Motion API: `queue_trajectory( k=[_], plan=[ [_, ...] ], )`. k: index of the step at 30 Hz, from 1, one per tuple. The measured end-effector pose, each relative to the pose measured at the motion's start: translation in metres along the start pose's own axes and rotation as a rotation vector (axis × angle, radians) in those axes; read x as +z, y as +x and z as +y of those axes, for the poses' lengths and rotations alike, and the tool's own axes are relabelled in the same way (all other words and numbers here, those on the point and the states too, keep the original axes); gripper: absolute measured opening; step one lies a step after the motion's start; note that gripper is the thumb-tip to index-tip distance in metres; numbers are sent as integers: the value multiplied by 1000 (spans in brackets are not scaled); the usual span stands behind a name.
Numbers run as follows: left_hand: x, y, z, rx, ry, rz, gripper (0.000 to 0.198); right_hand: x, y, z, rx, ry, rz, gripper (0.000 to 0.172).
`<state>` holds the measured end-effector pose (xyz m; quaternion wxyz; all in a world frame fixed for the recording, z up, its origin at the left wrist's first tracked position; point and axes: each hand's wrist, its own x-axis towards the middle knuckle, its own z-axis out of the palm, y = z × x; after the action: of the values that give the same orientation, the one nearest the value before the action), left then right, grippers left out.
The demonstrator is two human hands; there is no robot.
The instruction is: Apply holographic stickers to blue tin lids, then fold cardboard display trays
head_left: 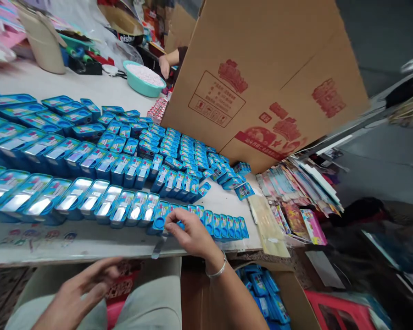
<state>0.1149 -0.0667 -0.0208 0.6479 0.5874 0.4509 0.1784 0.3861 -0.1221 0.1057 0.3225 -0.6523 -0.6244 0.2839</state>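
Note:
My right hand [189, 231], with a silver bangle on the wrist, is over the front row of small blue boxes [119, 205]. Thumb and forefinger pinch a short clear strip [158, 246], which looks like tape and hangs past the table's front edge. The fingers are right by one blue box [160, 215] and partly cover the boxes behind them; whether they touch is unclear. Shiny strips show on the tops of the boxes to the left; those to the right show bare printed lids. My left hand [80, 291], slightly blurred, is above my lap, fingers apart and holding nothing.
More rows of blue boxes fill the white table [99, 238]. A large cardboard carton [261, 55] stands behind them. A turquoise basin [142, 87] sits farther back, near another person's hand [164, 66]. Below right, an open carton [296, 293] holds blue boxes. Flat printed packs [296, 183] lie at right.

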Motion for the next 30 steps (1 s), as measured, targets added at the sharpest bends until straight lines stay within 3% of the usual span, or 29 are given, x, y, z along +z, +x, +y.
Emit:
queue_trajectory(
  k=[4,8,16,22,30],
  plan=[
    [59,19,36,70,-149,-115,58,4,1,4,-51,-18,-12,12],
    [85,24,63,26,-185,-149,53,5,4,9,-66,-138,26,11],
    [89,29,75,8,-180,-33,53,14,21,21,-56,-531,120,6],
    [90,39,63,49,-122,-3,52,17,29,27,-80,-524,115,4],
    [87,55,37,187,54,137,36,25,42,45,-91,-469,78,5]
  ],
)
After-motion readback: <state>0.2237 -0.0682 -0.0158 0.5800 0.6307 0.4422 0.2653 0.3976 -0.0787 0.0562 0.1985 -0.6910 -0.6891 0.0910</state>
